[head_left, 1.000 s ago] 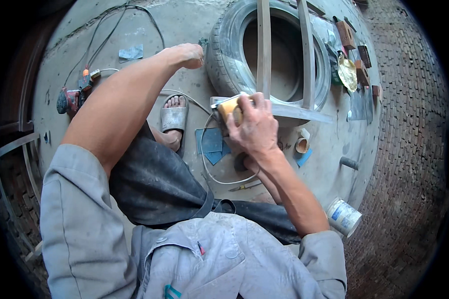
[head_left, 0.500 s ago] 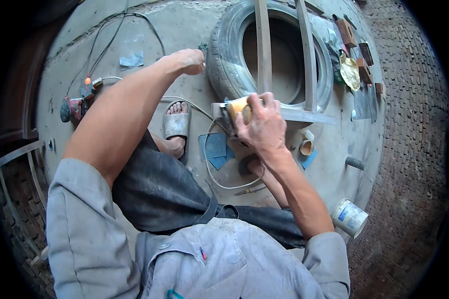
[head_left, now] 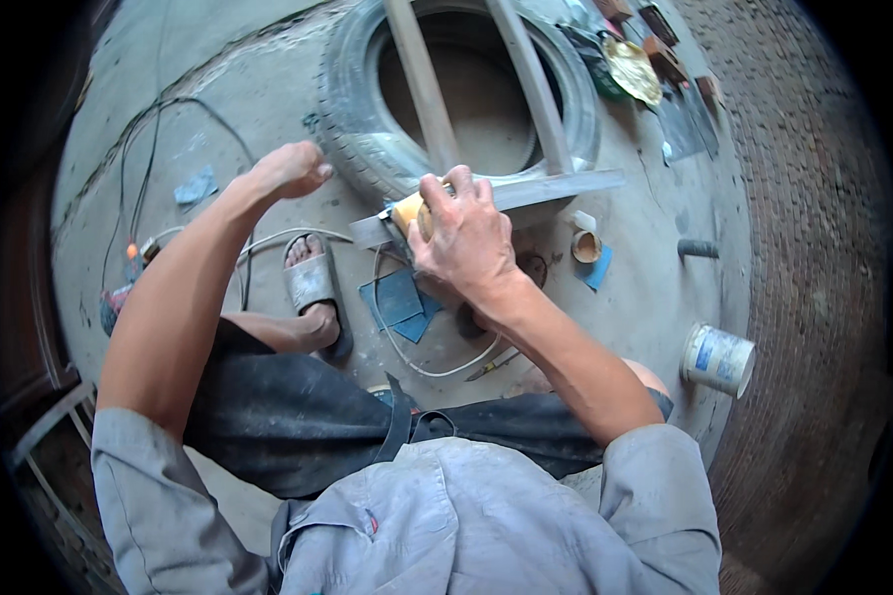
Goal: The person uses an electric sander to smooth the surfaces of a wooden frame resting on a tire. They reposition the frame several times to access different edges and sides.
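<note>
My right hand (head_left: 464, 233) grips a yellow-bodied power sander (head_left: 405, 210), its fingers wrapped over the top. The sander sits at the left end of a greyish wooden crosspiece (head_left: 571, 186), part of a frame with two long rails (head_left: 423, 84) running away from me. This frame lies across a worn tyre (head_left: 349, 119). A pale cord (head_left: 392, 342) loops below the sander. Away from the wood, left of the tyre, my left hand (head_left: 293, 169) is held above the floor with its fingers curled closed. Nothing shows sticking out of it, and its palm side is hidden.
Blue sandpaper sheets (head_left: 394, 299) lie beside my sandalled foot (head_left: 310, 278). A utility knife (head_left: 491, 365) is near my right leg. Right of the frame are a small open pot (head_left: 585, 245) and a white bucket (head_left: 719, 359). Bricks (head_left: 665, 59) stand at far right; dark cables (head_left: 144, 149) trail at left.
The view has shifted, so the floor things sit further left and up. My right hand keeps its grip on the sander at the crosspiece's left end. My left hand stays curled.
</note>
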{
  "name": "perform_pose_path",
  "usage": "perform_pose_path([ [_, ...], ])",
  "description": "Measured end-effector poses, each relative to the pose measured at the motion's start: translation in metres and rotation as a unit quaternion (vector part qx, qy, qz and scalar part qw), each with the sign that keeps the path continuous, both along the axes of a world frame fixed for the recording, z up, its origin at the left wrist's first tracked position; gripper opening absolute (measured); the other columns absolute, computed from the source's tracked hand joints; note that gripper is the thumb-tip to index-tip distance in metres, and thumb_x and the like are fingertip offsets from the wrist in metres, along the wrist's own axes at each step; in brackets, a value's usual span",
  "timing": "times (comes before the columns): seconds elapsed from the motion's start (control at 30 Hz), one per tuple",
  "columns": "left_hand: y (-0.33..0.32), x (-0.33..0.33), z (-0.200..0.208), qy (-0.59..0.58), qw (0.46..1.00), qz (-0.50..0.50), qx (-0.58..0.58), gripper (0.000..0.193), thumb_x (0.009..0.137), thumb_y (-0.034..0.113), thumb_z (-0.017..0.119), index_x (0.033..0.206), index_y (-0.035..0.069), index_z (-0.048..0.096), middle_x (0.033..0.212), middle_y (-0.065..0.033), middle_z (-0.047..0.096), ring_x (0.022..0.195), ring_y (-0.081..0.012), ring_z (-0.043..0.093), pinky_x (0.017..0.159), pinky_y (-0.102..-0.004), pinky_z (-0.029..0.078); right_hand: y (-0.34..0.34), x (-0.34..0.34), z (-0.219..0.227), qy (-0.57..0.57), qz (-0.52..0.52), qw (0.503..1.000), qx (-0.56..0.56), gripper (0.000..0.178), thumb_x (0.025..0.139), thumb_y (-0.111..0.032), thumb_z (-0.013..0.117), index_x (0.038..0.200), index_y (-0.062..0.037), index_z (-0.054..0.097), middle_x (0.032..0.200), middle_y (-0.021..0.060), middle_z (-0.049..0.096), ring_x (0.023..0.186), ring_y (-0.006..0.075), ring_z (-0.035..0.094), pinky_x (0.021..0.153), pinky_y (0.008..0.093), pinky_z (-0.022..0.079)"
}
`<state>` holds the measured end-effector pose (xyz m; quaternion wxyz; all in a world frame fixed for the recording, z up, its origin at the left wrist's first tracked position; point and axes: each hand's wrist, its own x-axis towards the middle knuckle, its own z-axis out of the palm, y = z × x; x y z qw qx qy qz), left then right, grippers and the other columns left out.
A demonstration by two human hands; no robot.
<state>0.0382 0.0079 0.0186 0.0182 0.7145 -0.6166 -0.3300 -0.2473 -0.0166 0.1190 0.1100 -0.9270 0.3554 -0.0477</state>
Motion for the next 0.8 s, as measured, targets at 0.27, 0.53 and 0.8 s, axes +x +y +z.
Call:
perform_pose_path([
  [0.27, 0.008, -0.073, 0.021, 0.066, 0.993, -0.054, 0.079, 0.050, 0.093, 0.048, 0.069, 0.111, 0.002, 0.074, 0.102, -0.0226, 0.075, 0.098, -0.0373, 0.073, 0.086, -0.0445, 0.056, -0.097, -0.087, -0.007, 0.008, -0.150, 0.989, -0.018, 0.043, 0.085, -0.028, 0.076, 0.118, -0.0083, 0.057, 0.117, 0.0208, 0.056, 0.109, 0.0452, 0.061, 0.087, 0.0569, 0.057],
  [0.53, 0.013, -0.074, 0.006, 0.138, 0.983, -0.013, 0.119, 0.061, 0.087, 0.061, 0.074, 0.099, 0.001, 0.076, 0.090, -0.0195, 0.075, 0.089, -0.0328, 0.073, 0.080, -0.0425, 0.056, -0.142, -0.092, -0.007, 0.012, -0.318, 0.948, 0.010, 0.051, 0.084, -0.029, 0.075, 0.126, -0.0067, 0.055, 0.125, 0.0240, 0.055, 0.118, 0.0481, 0.060, 0.092, 0.0589, 0.056],
  [0.8, 0.019, -0.074, -0.003, 0.162, 0.975, 0.073, 0.136, 0.073, 0.086, 0.070, 0.069, 0.105, 0.000, 0.076, 0.100, -0.0208, 0.075, 0.097, -0.0331, 0.073, 0.087, -0.0417, 0.055, -0.125, -0.062, -0.002, -0.016, -0.274, 0.962, 0.016, 0.050, 0.085, -0.027, 0.075, 0.125, -0.0053, 0.055, 0.127, 0.0253, 0.054, 0.119, 0.0480, 0.058, 0.096, 0.0578, 0.055],
])
